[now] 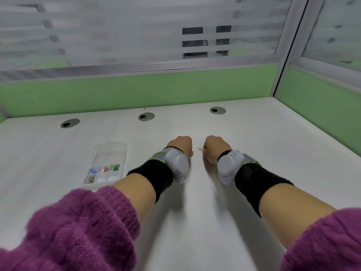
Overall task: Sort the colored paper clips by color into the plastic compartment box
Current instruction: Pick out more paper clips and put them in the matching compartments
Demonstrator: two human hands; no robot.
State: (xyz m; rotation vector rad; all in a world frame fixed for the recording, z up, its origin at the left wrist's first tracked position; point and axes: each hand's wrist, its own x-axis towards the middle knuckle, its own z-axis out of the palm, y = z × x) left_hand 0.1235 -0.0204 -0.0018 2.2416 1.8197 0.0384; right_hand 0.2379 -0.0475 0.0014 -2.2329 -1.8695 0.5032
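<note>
Fingers of the right hand [214,146]: curled under, pinching a plain wire clip [200,148] whose loop pokes out towards the other hand.
Fingers of the left hand [180,145]: tucked beneath the knuckles and hidden; I cannot tell whether they hold anything.
Clip in hand: thin bent wire, silver-grey, bare metal by the look of it, too small to read further.
Wrists: each carries a smooth rounded grey device [176,166] strapped over a black fabric band, with fuzzy purple knit sleeves [78,222] behind.
Desk [254,143]: pale, matte, flat; both fists rest on it near the middle, with no loose clips showing on it.
Box [122,171]: clear, thin plastic, a small rectangle with six compartments, lying well to the left of the left hand, its hinged lid [109,153] folded back flat.
Sorted so far: blue clips [93,170], red clips [105,169] and green clips [115,168] each fill a far-row cell; silver clips [89,179] sit in the near-left cell.
Empty cells: the two remaining near-row ones.
Progress: judged nearly finished; the held clip likely belongs with the silver ones.
Surround: green partition panels [136,89] below frosted glass.
</note>
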